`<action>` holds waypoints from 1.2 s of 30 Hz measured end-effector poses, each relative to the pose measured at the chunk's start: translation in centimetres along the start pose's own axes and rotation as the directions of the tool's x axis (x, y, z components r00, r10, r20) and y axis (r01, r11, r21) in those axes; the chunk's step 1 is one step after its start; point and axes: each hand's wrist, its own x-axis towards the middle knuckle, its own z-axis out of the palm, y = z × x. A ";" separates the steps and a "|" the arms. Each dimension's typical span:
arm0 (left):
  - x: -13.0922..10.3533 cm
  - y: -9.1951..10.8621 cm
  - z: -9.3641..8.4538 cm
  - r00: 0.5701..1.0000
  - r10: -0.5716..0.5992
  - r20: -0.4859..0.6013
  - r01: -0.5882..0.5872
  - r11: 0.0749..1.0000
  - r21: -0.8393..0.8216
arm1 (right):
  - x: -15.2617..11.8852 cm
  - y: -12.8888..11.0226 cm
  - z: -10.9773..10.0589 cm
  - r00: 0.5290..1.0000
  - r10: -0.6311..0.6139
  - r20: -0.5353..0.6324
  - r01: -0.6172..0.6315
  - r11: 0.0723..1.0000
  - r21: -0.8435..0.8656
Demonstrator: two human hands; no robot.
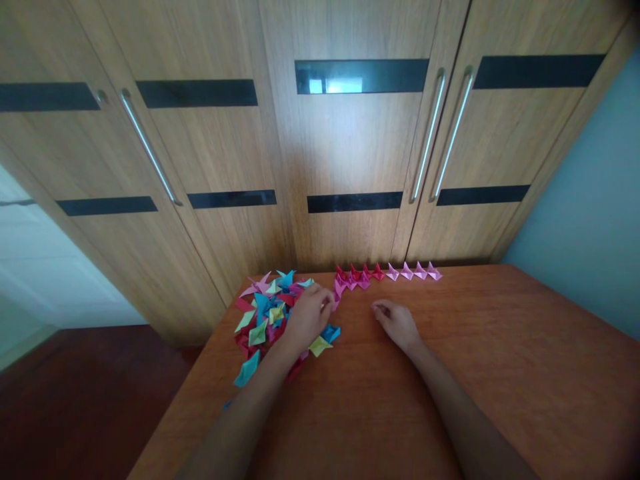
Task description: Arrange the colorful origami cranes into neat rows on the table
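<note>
My left hand [311, 312] is over the right side of a pile of folded paper pieces [260, 310] in blue, green, yellow, red and pink. Its fingers are curled together near a magenta folded piece [339, 288]; whether it grips that piece is too small to tell. My right hand [396, 322] rests above the table with its fingers curled in and nothing visible in them. Along the table's back edge stands a row of red pieces [365, 271] and light pink pieces [414, 271], with magenta pieces [357, 281] in front of the red ones.
The brown wooden table [500, 333] reaches a wooden wardrobe [350, 147] with metal handles at its back. A blue piece [331, 333] and a yellow piece [320, 346] lie at the pile's right edge. A pale wall [585, 220] is on the right.
</note>
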 end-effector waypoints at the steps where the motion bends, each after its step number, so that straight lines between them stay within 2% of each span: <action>1: 0.0 0.3 0.1 0.999 0.038 -0.016 -0.039 0.997 -0.073 | 0.0 -0.4 0.1 1.000 0.000 0.006 -0.001 0.992 0.126; 4: -0.2 1.6 0.9 0.992 0.123 -0.005 -0.122 0.972 -0.199 | -0.4 -1.9 0.1 0.998 0.013 0.068 -0.042 0.889 0.456; 7: -0.2 2.6 1.9 0.985 0.171 0.029 -0.159 0.956 -0.245 | -0.8 -3.1 -0.1 0.994 0.003 0.106 -0.067 0.797 0.601; 10: -0.1 3.1 3.1 0.986 0.163 0.040 -0.147 0.954 -0.262 | -1.0 -3.2 -0.2 0.993 -0.005 0.117 -0.071 0.769 0.636; 15: 0.0 3.1 4.4 0.999 0.033 -0.002 -0.032 0.927 -0.375 | -0.7 -2.3 0.0 0.990 0.047 0.132 -0.128 0.690 0.713; 20: -0.2 3.2 4.8 0.996 -0.082 0.036 0.088 0.806 -0.586 | -0.4 -2.1 -0.2 0.977 0.104 0.186 -0.212 0.560 0.801; 24: -0.2 3.7 4.9 0.993 -0.092 0.071 0.114 0.675 -0.729 | -0.3 -2.0 -0.3 0.970 0.089 0.227 -0.243 0.439 0.865; 27: -0.1 4.0 5.0 0.993 -0.096 0.065 0.112 0.640 -0.760 | -0.3 -1.7 -0.2 0.966 0.080 0.247 -0.259 0.380 0.888; 30: 0.2 4.0 5.2 0.996 -0.080 0.040 0.084 0.665 -0.742 | -0.1 -1.3 -0.1 0.964 0.105 0.245 -0.266 0.425 0.865; 32: 0.6 4.1 5.4 0.998 -0.062 0.012 0.054 0.723 -0.688 | 0.1 -0.7 -0.1 0.970 0.156 0.187 -0.243 0.552 0.798; 34: 1.3 4.2 5.7 0.999 -0.035 -0.022 0.015 0.813 -0.582 | 0.5 0.3 -0.4 0.975 0.218 0.047 -0.193 0.725 0.661; 36: 2.2 4.5 6.1 1.000 0.014 -0.024 -0.022 0.915 -0.402 | 0.9 1.5 -0.8 0.960 0.250 -0.130 -0.161 0.866 0.474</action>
